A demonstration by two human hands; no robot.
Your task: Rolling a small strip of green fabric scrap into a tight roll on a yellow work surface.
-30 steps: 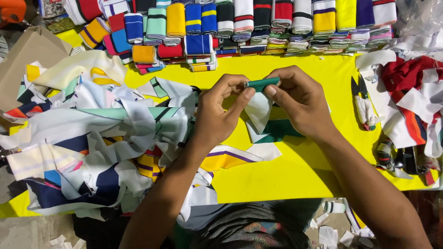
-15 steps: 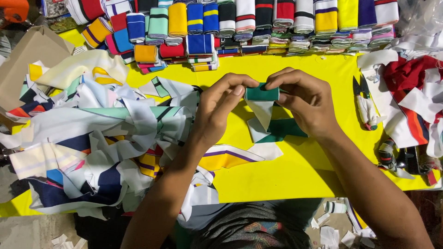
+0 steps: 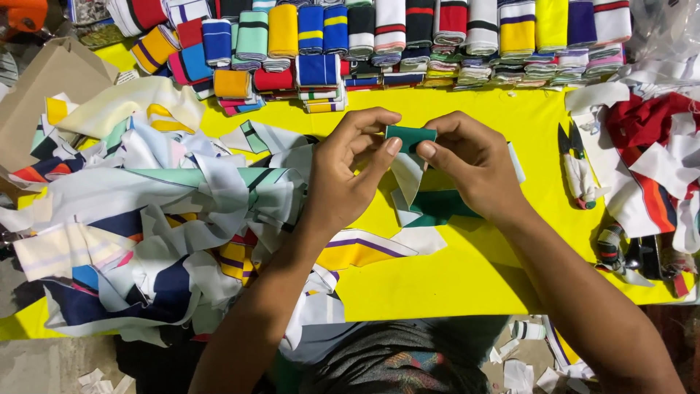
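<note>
Yellow surface [image 3: 452, 284] carries rolled striped bands [image 3: 408, 36] along its far edge; left hand [image 3: 350, 171] and right hand [image 3: 470, 168] pinch a folded green strip [image 3: 410, 137].

Yellow-covered table [image 3: 452, 284] (bright, evenly lit); grey floor [image 3: 44, 365] below, paper scraps [image 3: 521, 368] scattered; cardboard box [image 3: 44, 87] left.

Two hands, left hand [image 3: 348, 169] and right hand [image 3: 470, 166], one green-and-white fabric strip [image 3: 410, 157], one pair of scissors [image 3: 576, 166], one brown cardboard box [image 3: 45, 87] and one yellow tabletop [image 3: 467, 277] appear.
</note>
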